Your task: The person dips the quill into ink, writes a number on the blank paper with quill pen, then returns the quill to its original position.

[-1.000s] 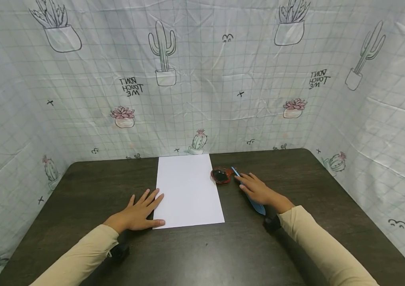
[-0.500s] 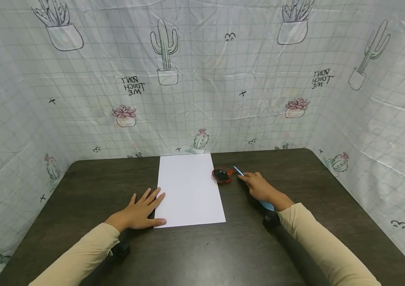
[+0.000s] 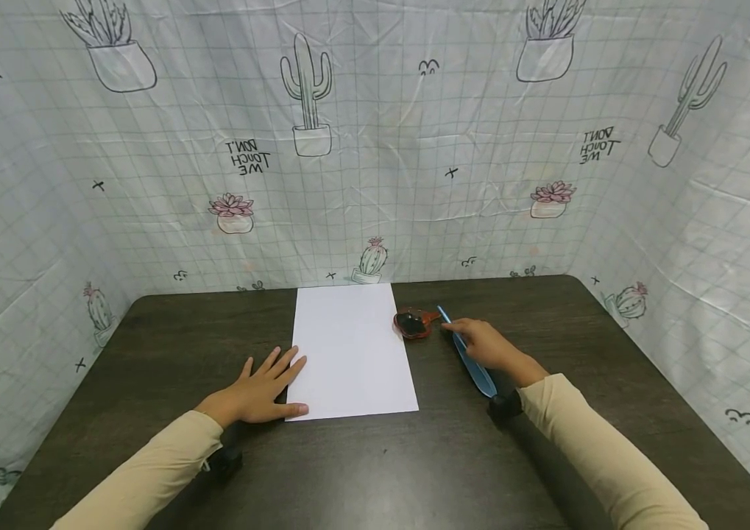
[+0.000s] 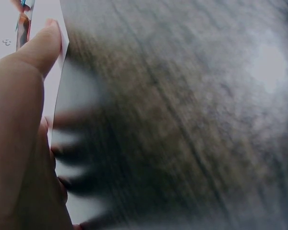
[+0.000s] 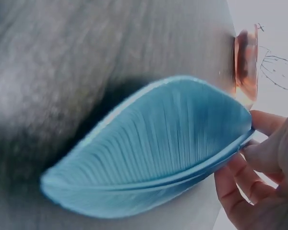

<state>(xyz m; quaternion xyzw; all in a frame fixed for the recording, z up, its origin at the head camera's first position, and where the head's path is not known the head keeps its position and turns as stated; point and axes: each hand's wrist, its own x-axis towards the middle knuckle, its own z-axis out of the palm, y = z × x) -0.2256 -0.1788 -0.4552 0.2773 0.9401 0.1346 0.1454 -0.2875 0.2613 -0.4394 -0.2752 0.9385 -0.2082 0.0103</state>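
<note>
A white sheet of paper lies on the dark table. My left hand rests flat with spread fingers on its left edge; the left wrist view shows the thumb on the paper. Right of the sheet, my right hand pinches a blue feather-shaped pen near its thin end, which points away from me. In the right wrist view its broad, ribbed blade spreads out from the fingertips. Whether the blade touches the table is unclear.
A small translucent red-orange vessel with something dark in it stands at the paper's right edge, just left of the pen's thin end. Behind the dark wooden table hangs a white cactus-print cloth, which also covers both sides.
My right hand, which lay over the feather pen with extended fingers, has curled its fingers onto the thin end. More of the blade shows than half a second ago. My left hand stays put.
</note>
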